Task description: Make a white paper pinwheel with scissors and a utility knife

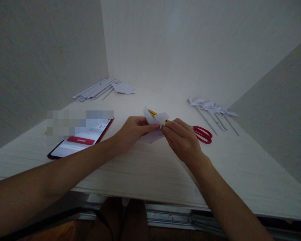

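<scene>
Between my hands, above the middle of the table, is a white paper pinwheel [162,117] with its points folded in toward the centre. My left hand [134,130] pinches its left side between thumb and fingers. My right hand [182,137] is closed at the pinwheel's centre, fingertips pressed together; a small thin tip shows there, too small to name. Behind the paper shows a yellow object [152,112], mostly hidden, its kind unclear. Just right of my right hand lie red-handled scissors [202,134], their blades largely covered by the hand.
Several finished paper pinwheels on sticks [210,110] lie at the right. Rolled paper sticks [97,89] are piled at the back left, beside a flat white paper piece [123,88]. A lit phone [82,140] rests on the left. Walls enclose the white table [140,174].
</scene>
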`<control>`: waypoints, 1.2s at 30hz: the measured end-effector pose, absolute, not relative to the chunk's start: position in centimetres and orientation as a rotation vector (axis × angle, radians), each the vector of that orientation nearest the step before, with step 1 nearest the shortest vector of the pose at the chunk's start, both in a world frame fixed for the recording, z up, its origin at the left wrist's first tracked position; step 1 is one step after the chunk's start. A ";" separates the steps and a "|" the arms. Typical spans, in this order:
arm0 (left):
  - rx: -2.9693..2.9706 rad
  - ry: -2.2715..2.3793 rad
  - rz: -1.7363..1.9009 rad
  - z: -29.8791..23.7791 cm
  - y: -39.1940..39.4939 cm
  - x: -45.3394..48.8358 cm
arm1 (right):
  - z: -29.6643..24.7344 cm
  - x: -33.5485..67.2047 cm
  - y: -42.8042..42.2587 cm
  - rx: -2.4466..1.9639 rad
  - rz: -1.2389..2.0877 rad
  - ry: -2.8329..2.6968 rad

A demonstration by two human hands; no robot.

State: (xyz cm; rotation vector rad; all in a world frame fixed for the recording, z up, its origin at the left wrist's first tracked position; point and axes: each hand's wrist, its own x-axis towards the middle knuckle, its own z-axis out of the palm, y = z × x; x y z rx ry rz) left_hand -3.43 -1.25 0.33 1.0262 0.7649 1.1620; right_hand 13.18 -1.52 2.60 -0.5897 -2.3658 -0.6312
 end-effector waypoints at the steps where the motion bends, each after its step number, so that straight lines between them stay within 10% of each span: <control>1: 1.030 0.780 1.154 0.3 -1.2 -3.5 | 2.5 13.2 -1.5 -0.586 -0.619 -2.360; 15: 1.095 0.853 1.193 0.5 -1.1 -3.6 | 3.7 13.1 -2.3 -0.740 -0.085 -1.848; 30: 1.202 0.794 1.234 0.6 -1.3 -3.6 | 3.6 13.3 -0.6 -1.134 1.725 -1.212; 36: 1.278 0.791 1.250 0.6 -1.2 -3.7 | 3.6 13.6 -0.3 -1.140 1.598 -1.242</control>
